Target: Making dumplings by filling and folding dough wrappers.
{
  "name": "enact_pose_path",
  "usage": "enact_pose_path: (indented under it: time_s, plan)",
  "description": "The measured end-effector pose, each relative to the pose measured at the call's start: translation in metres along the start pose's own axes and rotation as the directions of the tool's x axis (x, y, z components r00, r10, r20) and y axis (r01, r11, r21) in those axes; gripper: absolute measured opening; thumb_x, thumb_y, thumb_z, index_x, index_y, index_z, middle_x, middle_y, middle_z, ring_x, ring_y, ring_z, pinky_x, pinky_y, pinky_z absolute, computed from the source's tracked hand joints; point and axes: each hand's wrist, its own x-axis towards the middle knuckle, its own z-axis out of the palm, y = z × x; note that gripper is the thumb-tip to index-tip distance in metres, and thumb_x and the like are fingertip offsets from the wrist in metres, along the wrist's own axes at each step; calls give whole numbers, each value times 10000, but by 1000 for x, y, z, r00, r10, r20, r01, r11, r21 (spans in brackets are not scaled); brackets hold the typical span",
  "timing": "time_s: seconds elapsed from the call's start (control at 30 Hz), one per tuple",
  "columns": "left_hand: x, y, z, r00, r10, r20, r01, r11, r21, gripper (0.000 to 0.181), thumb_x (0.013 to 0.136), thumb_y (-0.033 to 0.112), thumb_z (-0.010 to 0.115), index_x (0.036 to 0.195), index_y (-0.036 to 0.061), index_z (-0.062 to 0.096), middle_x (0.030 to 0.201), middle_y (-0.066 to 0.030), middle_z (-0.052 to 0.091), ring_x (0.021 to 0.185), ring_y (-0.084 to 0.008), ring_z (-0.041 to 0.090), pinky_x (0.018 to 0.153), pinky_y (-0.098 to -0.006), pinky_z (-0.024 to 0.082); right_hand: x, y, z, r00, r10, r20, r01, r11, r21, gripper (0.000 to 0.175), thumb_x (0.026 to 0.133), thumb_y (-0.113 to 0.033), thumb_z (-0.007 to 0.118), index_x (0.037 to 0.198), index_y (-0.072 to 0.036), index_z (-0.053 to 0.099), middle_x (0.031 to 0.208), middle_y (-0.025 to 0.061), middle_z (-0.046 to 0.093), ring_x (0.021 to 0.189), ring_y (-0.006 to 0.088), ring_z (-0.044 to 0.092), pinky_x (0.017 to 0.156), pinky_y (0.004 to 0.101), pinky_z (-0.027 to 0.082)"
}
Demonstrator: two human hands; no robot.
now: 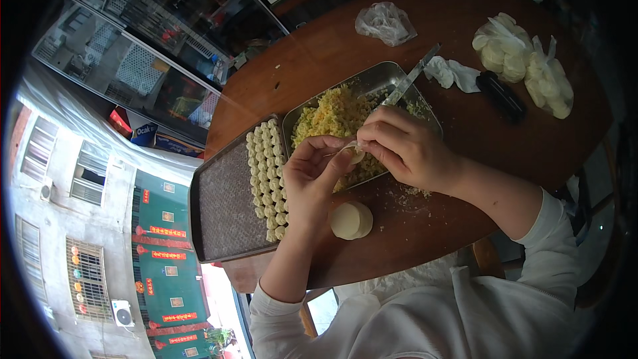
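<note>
My left hand (pixel 314 169) cups a small round dough wrapper (pixel 356 153), with the thumb on its near side. The fingertips of my right hand (pixel 406 147) pinch the wrapper's edge. A flat metal spatula (pixel 411 80) extends from beside my right knuckles over the tray's rim; whether that hand also grips it, I cannot tell. Below both hands is a metal tray (pixel 391 71) of chopped yellow, green and orange filling (pixel 331 107). A stack of round wrappers (pixel 351 220) lies on the table, right of my left wrist.
Rows of pleated dumplings (pixel 269 174) fill the right side of a dark baking tray (pixel 224 209). On the brown wooden table (pixel 309 72) lie a crumpled plastic bag (pixel 385 24), white tissue (pixel 452 72), a black cylindrical object (pixel 501 95) and bagged wrappers (pixel 503 47). Crumbs (pixel 416 192) are scattered near the table edge.
</note>
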Motion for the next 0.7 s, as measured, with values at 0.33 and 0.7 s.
enact_pose_path:
  time_s: [0.33,0.7]
  plan:
    - [-3,1,1,1000,19,19,-20,1000,22,133,934,22,684,1049,-34,648,1121,-116,695,984,-142,680,860,-270,567,-1,1,1,998,2,60,-4,1000,29,152,883,-10,660,1016,-38,592,974,94,574,877,285,600,748,402,493]
    - [0,-2,-3,1000,9,13,-9,999,41,158,927,8,686,1065,-55,644,1080,-115,693,982,-150,676,895,-288,564,1,-1,1,999,12,-45,-11,1000,27,155,853,-50,718,994,-64,657,948,61,597,850,238,619,715,359,511]
